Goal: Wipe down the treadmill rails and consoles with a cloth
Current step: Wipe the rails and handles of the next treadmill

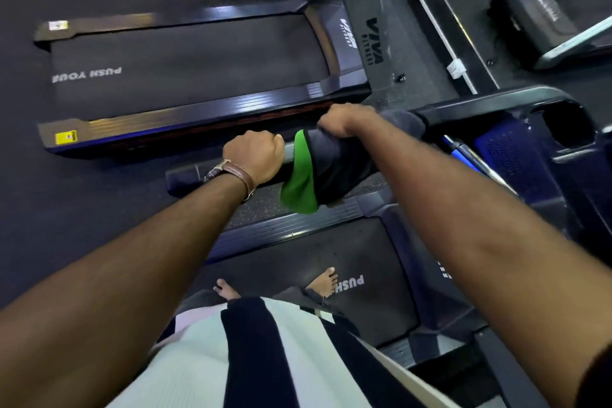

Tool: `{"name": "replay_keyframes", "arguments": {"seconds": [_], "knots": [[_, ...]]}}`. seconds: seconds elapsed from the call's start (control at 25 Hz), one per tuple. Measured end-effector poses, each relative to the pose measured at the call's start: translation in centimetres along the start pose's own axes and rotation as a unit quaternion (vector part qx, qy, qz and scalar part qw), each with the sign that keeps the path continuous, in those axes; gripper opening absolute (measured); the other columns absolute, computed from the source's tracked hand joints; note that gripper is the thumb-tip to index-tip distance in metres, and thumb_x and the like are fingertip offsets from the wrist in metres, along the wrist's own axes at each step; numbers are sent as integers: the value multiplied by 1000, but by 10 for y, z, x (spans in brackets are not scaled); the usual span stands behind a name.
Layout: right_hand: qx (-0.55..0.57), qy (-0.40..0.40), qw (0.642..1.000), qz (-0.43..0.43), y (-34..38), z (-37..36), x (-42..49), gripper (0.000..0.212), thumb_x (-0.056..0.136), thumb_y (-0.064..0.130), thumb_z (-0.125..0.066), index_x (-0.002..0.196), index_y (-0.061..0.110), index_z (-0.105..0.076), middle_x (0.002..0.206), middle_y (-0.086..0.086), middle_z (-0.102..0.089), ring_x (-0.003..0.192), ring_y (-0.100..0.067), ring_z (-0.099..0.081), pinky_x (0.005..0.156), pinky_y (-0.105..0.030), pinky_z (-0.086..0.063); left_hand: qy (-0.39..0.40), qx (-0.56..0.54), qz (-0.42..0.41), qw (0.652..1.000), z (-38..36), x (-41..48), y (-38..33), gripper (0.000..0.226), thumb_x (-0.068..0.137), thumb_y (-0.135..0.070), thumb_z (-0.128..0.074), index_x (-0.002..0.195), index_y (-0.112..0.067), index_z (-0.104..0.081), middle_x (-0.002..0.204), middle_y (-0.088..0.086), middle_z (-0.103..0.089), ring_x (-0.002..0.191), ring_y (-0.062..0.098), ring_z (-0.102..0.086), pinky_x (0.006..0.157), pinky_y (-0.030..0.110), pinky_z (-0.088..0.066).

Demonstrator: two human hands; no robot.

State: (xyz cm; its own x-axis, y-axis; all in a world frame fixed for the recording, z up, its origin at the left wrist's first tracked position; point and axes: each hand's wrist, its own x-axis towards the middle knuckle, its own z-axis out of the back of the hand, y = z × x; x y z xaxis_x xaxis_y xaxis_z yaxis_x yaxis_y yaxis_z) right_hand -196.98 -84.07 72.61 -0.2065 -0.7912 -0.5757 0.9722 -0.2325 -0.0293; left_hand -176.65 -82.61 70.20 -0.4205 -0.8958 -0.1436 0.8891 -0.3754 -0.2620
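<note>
Stage: mid-task, wiping one side handrail; share done not readable from surfaces, no visible mark between wiped and unwiped parts.

- Left hand: fingers curled over the handrail, gripping it bare, just beside the cloth. Brown wristwatch strap at the wrist.
- Right hand: fingers closed around the cloth, clamping it to the rail farther along, toward the console.
- Cloth: green and dark, wrapped over the rail between the two hands, loose green edge hanging below.
- Console: dark blue housing at the rail's far end, apart from the cloth; judged not yet reached.
- Running belt: underfoot, bare feet on it.
- Neighbouring treadmill: well apart, untouched by either hand.

Left, by judgement: rest of this rail, opposite rail (out of view), console, other machines.
</note>
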Motion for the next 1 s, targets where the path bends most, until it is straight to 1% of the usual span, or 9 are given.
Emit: {"name": "replay_keyframes", "arguments": {"seconds": [0.12, 0.24, 0.36, 0.44, 0.6, 0.68, 0.84, 0.92, 1.0], "knots": [[27, 114, 988, 98, 31, 13, 15, 39, 100, 34, -45, 129, 14, -63, 140, -9, -55, 122, -26, -55, 98, -34, -41, -7, 15, 0, 1000, 1, 1, -3, 53, 96, -43, -25, 92, -13, -68, 97, 19, -67, 85, 40, -61, 64, 35, -36], [14, 10, 991, 131, 14, 0, -9, 54, 98, 59, -37, 125, 23, -66, 138, -12, -58, 126, -29, -53, 95, -35, -40, -9, 28, 4, 1000, 0, 3, -3, 53, 95, -43, -25, 92, -13, -69, 97, 19, -68, 86, 41, -61, 65, 36, -37], [12, -79, 995, 53, -39, -1, -20, 63, 89, 75, -34, 117, 31, -69, 128, -10, -64, 119, -32, -58, 89, -39, -44, -10, 34, 4, 999, -2, 3, -3, 53, 95, -42, -24, 86, -14, -68, 90, 17, -67, 78, 39, -60, 62, 34, -37], [11, -15, 999, 30, -47, 10, -7, 61, 92, 65, -41, 126, 21, -64, 138, -13, -57, 124, -32, -54, 97, -39, -42, -11, 38, 10, 999, -1, 3, -4, 54, 95, -43, -24, 85, -13, -68, 89, 16, -67, 78, 38, -60, 62, 34, -37], [23, 76, 988, 132, 0, 15, 9, 54, 100, 49, -40, 133, 11, -59, 145, -15, -51, 128, -29, -51, 101, -35, -38, -6, 49, 20, 999, 1, 3, -8, 53, 96, -45, -25, 85, -13, -66, 92, 18, -67, 82, 40, -61, 62, 34, -36], [17, 12, 986, 165, -5, 0, 2, 57, 98, 59, -34, 127, 19, -63, 137, -13, -57, 125, -30, -54, 97, -37, -41, 2, 46, 27, 999, 1, 5, -9, 53, 96, -45, -25, 88, -12, -67, 96, 19, -67, 85, 41, -61, 63, 34, -36], [26, -286, 929, 234, -86, -37, -28, 54, 96, 60, -26, 102, 25, -67, 102, -2, -70, 101, -28, -65, 81, -43, -48, 14, 14, 38, 999, -1, 11, -23, 51, 98, -44, -27, 81, -10, -62, 101, 21, -66, 90, 42, -60, 67, 35, -37], [15, -310, 944, 113, -103, -41, -19, 55, 94, 58, -28, 87, 19, -67, 92, -5, -71, 91, -32, -66, 80, -43, -45, -2, -4, 35, 999, -4, 12, -40, 48, 98, -42, -28, 77, -11, -59, 98, 22, -66, 88, 42, -60, 66, 35, -36], [28, -269, 963, 0, -78, -39, -7, 56, 91, 56, -30, 88, 17, -71, 92, -9, -72, 92, -31, -66, 85, -41, -39, -14, -8, 38, 999, -9, 19, -61, 48, 98, -41, -30, 86, -9, -65, 101, 22, -66, 92, 43, -60, 66, 35, -36]]}}
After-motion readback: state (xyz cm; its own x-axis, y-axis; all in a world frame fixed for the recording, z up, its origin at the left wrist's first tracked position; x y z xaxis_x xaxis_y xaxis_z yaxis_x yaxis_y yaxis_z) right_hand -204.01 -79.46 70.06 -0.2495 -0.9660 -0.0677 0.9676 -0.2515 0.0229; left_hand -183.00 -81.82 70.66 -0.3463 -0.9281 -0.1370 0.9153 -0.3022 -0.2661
